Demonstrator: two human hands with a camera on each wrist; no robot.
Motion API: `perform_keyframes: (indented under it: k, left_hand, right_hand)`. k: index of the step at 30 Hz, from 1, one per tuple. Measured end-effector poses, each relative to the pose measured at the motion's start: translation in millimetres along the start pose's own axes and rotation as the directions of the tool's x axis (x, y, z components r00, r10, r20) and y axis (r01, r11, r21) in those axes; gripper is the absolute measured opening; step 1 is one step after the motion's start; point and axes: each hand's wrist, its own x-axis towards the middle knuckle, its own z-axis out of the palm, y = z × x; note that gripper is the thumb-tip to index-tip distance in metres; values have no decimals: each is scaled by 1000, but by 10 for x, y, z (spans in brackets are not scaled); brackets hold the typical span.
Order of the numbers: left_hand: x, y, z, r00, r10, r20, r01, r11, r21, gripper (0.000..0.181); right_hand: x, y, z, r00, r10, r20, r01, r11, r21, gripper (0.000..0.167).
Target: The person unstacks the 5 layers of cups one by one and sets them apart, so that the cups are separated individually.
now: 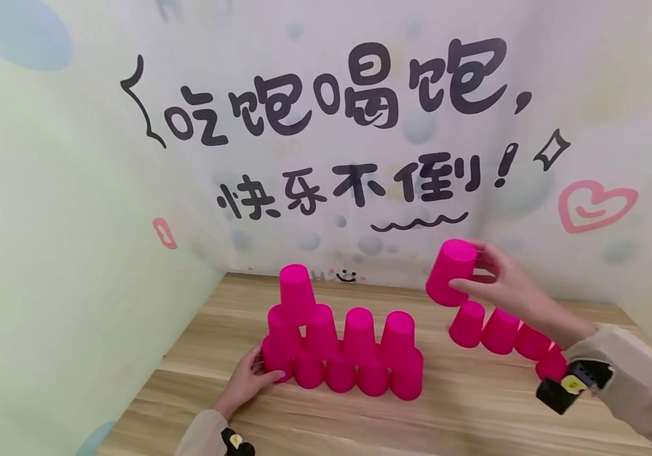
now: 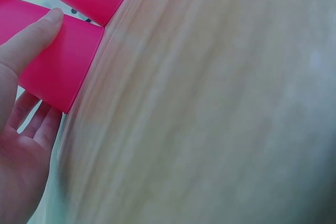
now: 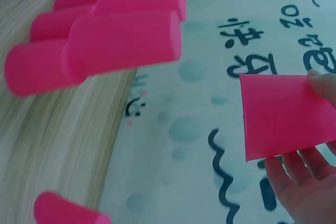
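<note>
Printed white backdrop (image 1: 314,31), lettered in black (image 1: 354,170), hangs behind a wood-grained table (image 1: 200,392). On it stand a tiered pink cup stack (image 1: 358,335) and, rightward, a cup row (image 1: 499,332). The left hand (image 1: 244,381) grips the stack's bottom-left cup (image 1: 280,362); the right hand (image 1: 499,278) clasps a raised cup (image 1: 448,272).

Beige sleeves (image 1: 639,377), black wrist devices (image 1: 556,397), yellow labels (image 1: 573,384).

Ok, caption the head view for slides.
Right hand holds pink cup aloft; left hand grips the bottom-left cup of a stack.
</note>
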Motion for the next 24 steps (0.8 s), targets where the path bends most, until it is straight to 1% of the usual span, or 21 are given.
perform_keyframes:
  k: [5, 11, 16, 19, 24]
  left_hand:
    - [0, 5, -20, 1000, -11, 0, 11, 1000, -3, 67]
    - [4, -4, -22, 1000, -10, 4, 10, 1000, -2, 68]
    - [0, 1, -16, 1000, -2, 10, 2, 1000, -2, 67]
    - [-1, 2, -10, 1000, -2, 26, 2, 1000, -7, 67]
    - [5, 8, -6, 1000, -16, 9, 16, 1000, 1, 68]
  right_hand:
    - [-178, 247, -150, 1000, 23, -15, -23, 999, -49, 62]
    - [-436, 685, -206, 995, 68, -71, -77, 988, -134, 62]
    - [-603, 1075, -192, 988, 89, -130, -112, 977, -183, 61]
    - [-710, 1279, -153, 980, 120, -159, -154, 962, -224, 61]
    - [-858, 1522, -49, 960, 212, -182, -254, 933, -254, 70]
